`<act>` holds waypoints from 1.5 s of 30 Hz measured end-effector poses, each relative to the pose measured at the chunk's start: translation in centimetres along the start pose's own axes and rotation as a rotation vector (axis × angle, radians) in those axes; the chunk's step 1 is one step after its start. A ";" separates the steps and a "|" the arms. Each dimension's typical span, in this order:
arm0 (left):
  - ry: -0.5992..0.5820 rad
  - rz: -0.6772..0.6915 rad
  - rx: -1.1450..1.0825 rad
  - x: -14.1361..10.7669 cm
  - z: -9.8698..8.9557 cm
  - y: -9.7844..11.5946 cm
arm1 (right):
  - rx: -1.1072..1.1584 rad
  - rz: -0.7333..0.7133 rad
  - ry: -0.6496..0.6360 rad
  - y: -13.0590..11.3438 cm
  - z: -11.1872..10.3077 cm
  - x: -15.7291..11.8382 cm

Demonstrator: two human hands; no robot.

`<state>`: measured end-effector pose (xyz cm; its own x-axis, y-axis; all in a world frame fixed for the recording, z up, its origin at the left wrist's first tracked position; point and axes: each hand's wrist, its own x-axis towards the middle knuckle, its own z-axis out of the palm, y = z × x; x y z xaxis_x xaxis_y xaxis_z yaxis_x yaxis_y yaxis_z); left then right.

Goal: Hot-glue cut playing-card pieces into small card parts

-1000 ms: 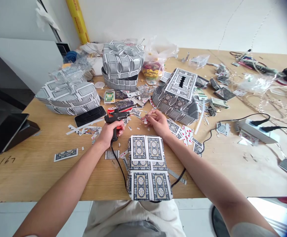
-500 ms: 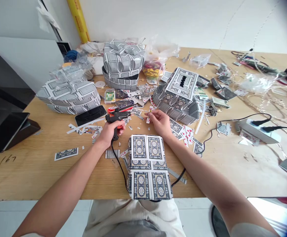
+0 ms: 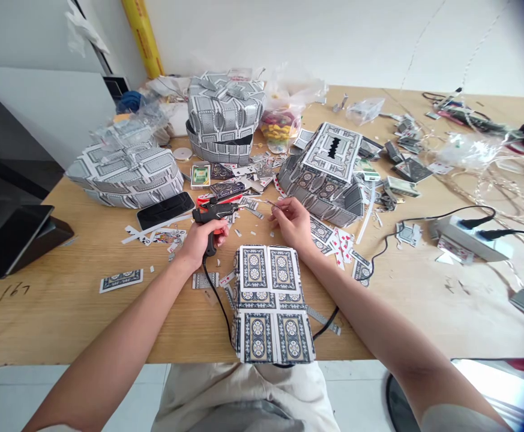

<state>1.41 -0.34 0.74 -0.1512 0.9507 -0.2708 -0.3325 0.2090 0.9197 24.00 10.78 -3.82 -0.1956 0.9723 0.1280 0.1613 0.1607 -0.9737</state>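
My left hand [image 3: 204, 240] is wrapped round the handle of a black hot glue gun [image 3: 216, 210], its nozzle pointing right. In my right hand [image 3: 292, 223], thumb and fingertips pinch a small strip of playing card [image 3: 272, 204], seen nearly edge-on. A short gap lies between the strip and the nozzle. Between my forearms, at the table's front edge, sits a box covered in patterned playing cards [image 3: 268, 303]. The gun's black cord [image 3: 216, 292] runs down behind that box.
Woven card baskets stand at the left [image 3: 129, 171] and back [image 3: 225, 117]; a card-built piece [image 3: 329, 156] stands right of centre. A phone [image 3: 165, 211], card scraps and a white power strip [image 3: 471, 237] lie on the wooden table [image 3: 77, 324].
My right hand has turned the card piece from showing its red-marked face to nearly edge-on. My left hand and the glue gun have hardly moved.
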 end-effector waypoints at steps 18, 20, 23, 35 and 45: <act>-0.005 0.025 0.012 0.0 0.0 -0.1 | -0.591 -0.392 -0.083 0.2 -0.6 -0.6; -0.008 0.030 0.014 0.0 0.0 -0.1 | -0.617 -0.384 -0.093 0.1 -0.6 -0.7; -0.006 0.032 0.016 0.0 0.0 -0.2 | -0.639 -0.371 -0.101 0.0 -0.5 -0.8; 0.007 0.016 0.028 0.0 0.0 -0.1 | -0.714 -0.419 -0.117 0.0 -0.5 -0.8; 0.019 0.028 0.031 0.0 0.1 -0.1 | -0.682 -0.470 -0.154 0.2 -0.6 -0.3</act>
<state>1.56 -0.37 0.71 -0.1776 0.9518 -0.2502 -0.2987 0.1901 0.9352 24.72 10.60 -3.94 -0.5105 0.7522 0.4166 0.5692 0.6588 -0.4920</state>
